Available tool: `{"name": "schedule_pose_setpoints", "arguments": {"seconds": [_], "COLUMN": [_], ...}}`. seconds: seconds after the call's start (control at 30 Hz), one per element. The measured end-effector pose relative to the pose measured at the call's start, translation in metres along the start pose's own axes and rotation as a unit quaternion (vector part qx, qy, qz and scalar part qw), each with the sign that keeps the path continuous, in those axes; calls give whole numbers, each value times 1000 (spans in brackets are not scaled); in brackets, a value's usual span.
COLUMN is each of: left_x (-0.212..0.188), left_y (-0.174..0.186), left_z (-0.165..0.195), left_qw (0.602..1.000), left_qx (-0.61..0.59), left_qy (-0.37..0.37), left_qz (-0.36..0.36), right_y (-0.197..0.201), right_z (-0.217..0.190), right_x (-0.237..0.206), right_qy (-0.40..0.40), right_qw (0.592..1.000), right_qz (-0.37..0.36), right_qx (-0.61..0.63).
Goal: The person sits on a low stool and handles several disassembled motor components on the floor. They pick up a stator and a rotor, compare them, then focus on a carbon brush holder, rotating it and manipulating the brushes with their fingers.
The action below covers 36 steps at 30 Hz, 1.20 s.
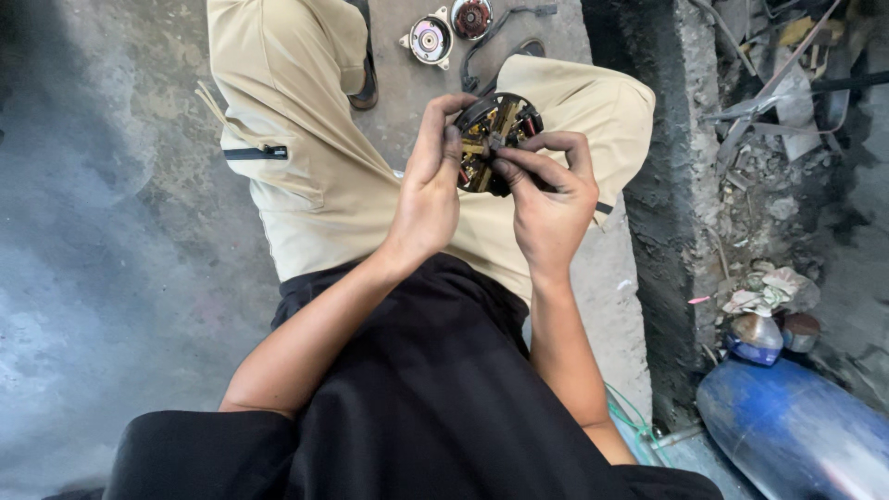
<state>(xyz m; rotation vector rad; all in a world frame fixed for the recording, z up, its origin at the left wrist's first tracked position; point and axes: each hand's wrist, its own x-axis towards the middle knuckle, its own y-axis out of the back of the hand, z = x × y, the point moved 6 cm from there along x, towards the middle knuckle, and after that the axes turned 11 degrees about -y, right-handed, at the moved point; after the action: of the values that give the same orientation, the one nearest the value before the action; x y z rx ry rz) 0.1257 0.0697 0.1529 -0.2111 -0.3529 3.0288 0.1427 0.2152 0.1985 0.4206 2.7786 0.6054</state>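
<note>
Rough grey concrete floor point(111, 278) spreads under a seated person in beige trousers and a black shirt. Both hands hold a round black brush-holder assembly with copper parts point(495, 130) above the lap: left hand point(431, 185) fingers clamped on its edge, right hand point(546, 194) fingertips pinched on a small inner part. Two round metal motor covers point(451, 30) lie apart on the floor, so the unit looks disassembled. The hands hide the assembly's lower half.

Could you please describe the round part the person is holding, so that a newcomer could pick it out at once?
Start at the tan trousers filling the upper middle. Over the knee, the left hand and right hand grip a round black part with brass-coloured pieces. Unlike the two round metal parts on the floor beyond, it is held.
</note>
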Motion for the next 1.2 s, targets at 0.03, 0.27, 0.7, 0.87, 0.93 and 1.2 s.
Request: {"name": "schedule_pose_setpoints", "arguments": {"seconds": [0.03,0.27,0.7,0.87,0.93,1.2], "left_x": [0,5,3,0,1,-6], "left_y": [0,-2,-1,3,4,30], "left_z": [-3,3,-3,-15,-23,-22], "left_qw": [1000,998,999,996,986,900], "left_qx": [-12,-12,-31,-69,-152,-424], "left_qy": [19,-67,-9,-36,-15,97], "left_qz": [1,4,18,45,64,-24], "right_y": [-1,-5,0,-1,-3,-7], "right_z": [-4,-9,-14,-22,-19,-6], "right_x": [-1,-1,1,-7,-9,-19], "right_qy": [23,16,50,163,179,220], "right_qw": [1000,999,994,977,972,967], "right_qz": [9,30,-49,-77,-74,-74], "right_qx": [-17,-33,-79,-112,-132,-107]}}
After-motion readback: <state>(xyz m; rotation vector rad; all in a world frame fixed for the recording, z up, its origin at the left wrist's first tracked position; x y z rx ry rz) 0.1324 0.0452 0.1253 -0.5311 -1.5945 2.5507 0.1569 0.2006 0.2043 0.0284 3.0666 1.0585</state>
